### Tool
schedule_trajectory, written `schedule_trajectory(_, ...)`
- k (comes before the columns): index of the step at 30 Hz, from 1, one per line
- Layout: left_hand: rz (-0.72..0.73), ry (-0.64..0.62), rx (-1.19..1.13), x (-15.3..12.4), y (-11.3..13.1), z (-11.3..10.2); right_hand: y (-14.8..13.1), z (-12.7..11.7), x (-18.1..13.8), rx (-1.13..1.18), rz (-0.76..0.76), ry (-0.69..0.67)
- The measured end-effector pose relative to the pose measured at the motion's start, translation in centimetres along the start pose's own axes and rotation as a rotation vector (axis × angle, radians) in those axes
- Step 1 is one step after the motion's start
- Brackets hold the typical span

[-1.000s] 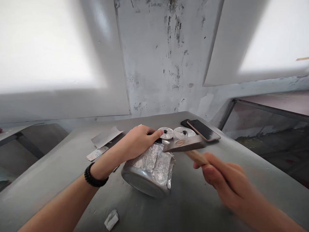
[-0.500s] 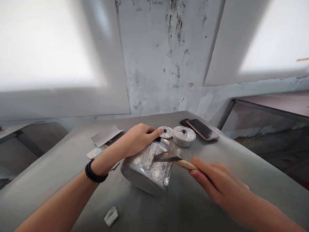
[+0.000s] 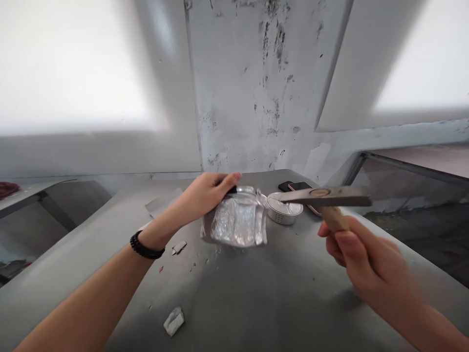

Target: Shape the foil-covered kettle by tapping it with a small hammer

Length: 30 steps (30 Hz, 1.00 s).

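My left hand [image 3: 205, 195] grips the black handle at the rim of a dented, flattened aluminium pot [image 3: 236, 222] that lies on the grey metal table [image 3: 256, 303]. A black bead bracelet circles that wrist. My right hand [image 3: 362, 252] is closed round the wooden handle of a hammer [image 3: 326, 196]. The hammer's steel head is raised level, above and to the right of the pot, not touching it.
A small round aluminium pot with a lid [image 3: 284, 209] stands just right of the flattened one. Behind it lie two phones [image 3: 298, 187], partly hidden by the hammer head. Paper scraps [image 3: 157, 205] lie at the left, a crumpled bit [image 3: 173, 321] near the front. A stained wall rises behind.
The hammer came down on the pot half a second ago and is now lifted up and to the right. The pot looks flatter and has shifted away from me under my left hand.
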<state>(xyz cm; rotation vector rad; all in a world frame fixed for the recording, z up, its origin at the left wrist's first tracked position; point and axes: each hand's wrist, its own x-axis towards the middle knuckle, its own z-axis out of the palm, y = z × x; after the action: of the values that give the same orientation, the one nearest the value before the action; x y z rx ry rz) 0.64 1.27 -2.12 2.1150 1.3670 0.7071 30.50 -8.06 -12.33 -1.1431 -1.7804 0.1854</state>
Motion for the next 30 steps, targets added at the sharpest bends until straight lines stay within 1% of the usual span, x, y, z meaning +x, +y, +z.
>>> schedule_trajectory(2, 0.036, 0.152, -0.043, 0.0, -0.2, -0.9, 0.6, -0.2, 0.1, 0.012, 0.104, 0.049)
schedule_trajectory(5, 0.108, 0.337, -0.055, -0.2, -0.3, -2.3, 1.2, -0.1, 0.4, -0.007, 0.141, 0.022)
schedule_trajectory(8, 0.169, 0.452, -0.023, -0.5, -0.3, -3.3, 1.1, 0.1, 0.5, -0.044, 0.078, -0.030)
schedule_trajectory(11, 0.207, 0.495, 0.022, -0.8, -0.2, -3.7, 0.7, 0.3, 0.5, -0.095, -0.033, -0.076)
schedule_trajectory(14, 0.206, 0.457, 0.041, -1.1, -0.1, -3.6, 0.3, 0.6, 0.6, -0.141, -0.129, -0.117)
schedule_trajectory(19, 0.134, 0.322, 0.112, -1.1, 0.2, -3.0, 0.0, 0.9, 0.7, -0.215, -0.230, -0.127)
schedule_trajectory(25, 0.088, 0.110, 0.226, -0.8, 0.2, -2.5, -0.3, 0.5, 0.8, -0.223, -0.266, -0.131)
schedule_trajectory(30, 0.127, -0.078, 0.223, -1.0, 0.0, -2.5, -0.4, 0.4, 0.7, -0.209, -0.250, -0.141)
